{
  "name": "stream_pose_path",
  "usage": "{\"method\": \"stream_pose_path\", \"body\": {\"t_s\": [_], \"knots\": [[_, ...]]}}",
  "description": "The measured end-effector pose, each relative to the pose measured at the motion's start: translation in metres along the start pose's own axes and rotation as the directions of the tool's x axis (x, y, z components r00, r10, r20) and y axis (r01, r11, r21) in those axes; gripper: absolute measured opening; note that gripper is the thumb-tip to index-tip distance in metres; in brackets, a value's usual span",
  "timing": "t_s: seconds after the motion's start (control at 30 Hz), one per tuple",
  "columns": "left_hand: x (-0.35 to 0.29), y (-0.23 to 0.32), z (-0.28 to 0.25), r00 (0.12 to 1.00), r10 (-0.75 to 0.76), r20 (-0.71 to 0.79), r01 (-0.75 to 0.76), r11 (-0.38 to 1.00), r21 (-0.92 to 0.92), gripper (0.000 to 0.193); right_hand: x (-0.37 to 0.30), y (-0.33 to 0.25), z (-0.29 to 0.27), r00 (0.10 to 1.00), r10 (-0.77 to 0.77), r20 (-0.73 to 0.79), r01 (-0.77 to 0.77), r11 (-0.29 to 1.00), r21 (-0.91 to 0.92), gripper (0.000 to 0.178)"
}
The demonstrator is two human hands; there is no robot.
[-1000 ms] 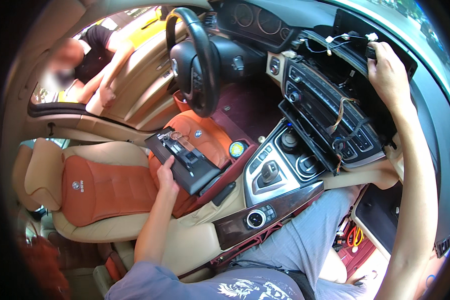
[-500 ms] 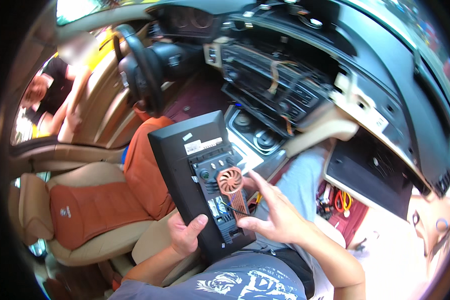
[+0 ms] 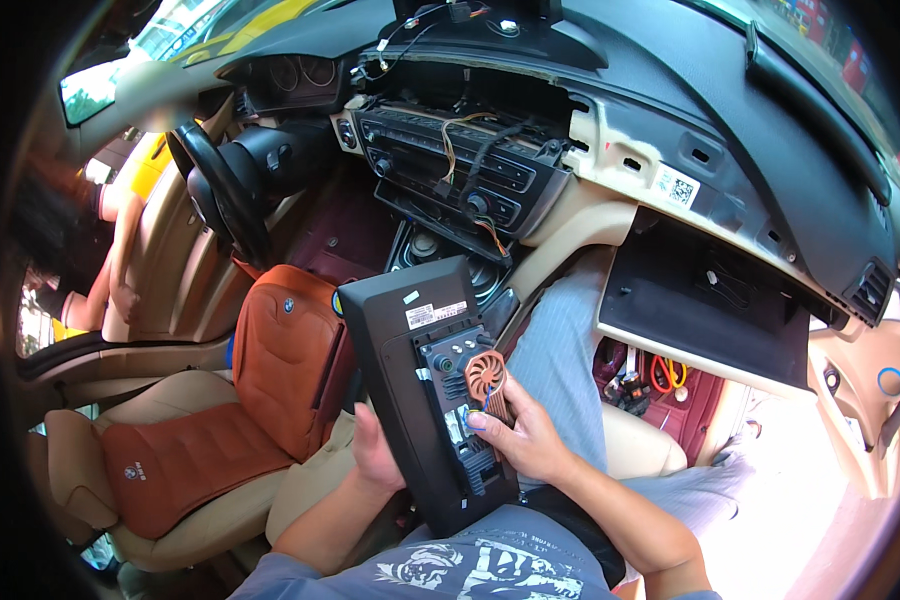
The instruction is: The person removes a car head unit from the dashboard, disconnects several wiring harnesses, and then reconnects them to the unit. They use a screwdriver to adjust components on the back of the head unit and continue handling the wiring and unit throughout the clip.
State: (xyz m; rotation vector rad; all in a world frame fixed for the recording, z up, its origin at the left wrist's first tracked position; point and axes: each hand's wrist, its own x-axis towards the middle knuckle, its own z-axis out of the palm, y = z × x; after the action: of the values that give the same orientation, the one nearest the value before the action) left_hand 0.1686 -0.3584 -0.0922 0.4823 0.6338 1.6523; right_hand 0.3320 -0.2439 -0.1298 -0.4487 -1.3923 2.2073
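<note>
A black car display screen [image 3: 385, 350] stands tilted over my lap, its back toward me. On that back sits a circuit housing with connectors and a copper-coloured cooling fan [image 3: 485, 373] with a finned heatsink. My right hand [image 3: 532, 432] is closed around the side of the fan and heatsink, thumb lying across the connectors. What its fingertips press behind the fan is hidden. Beside the screen's left edge, my left hand [image 3: 377, 452] is open, with fingers raised; whether the palm touches the edge cannot be seen.
Ahead is the dismantled dashboard, its centre console [image 3: 450, 160] showing loose wires. A glove box [image 3: 710, 290] hangs open at right, with coloured cables [image 3: 667, 373] below it. Left are the steering wheel [image 3: 220, 190] and an orange-covered seat [image 3: 290, 370]. Another person's arm [image 3: 120, 250] shows at the door.
My right hand has closed from a spread pose onto the fan. My left hand has loosened from the screen's edge and its fingers have straightened. The view has shifted.
</note>
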Motion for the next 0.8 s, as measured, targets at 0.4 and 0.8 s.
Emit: {"method": "stream_pose_path", "body": {"t_s": [0.4, 0.8], "knots": [[0.027, -0.024, -0.047, 0.986, 0.011, 0.167, -0.047, 0.976, 0.212, 0.135, -0.001, 0.010, -0.026, 0.981, 0.124, 0.149, -0.092, 0.974, -0.205, 0.111], [0.030, -0.027, -0.026, 0.987, -0.135, 0.090, 0.118, 0.978, 0.169, 0.142, -0.026, -0.053, -0.017, 0.986, 0.084, -0.146, -0.167, 0.585, -0.794, 0.087]]}}
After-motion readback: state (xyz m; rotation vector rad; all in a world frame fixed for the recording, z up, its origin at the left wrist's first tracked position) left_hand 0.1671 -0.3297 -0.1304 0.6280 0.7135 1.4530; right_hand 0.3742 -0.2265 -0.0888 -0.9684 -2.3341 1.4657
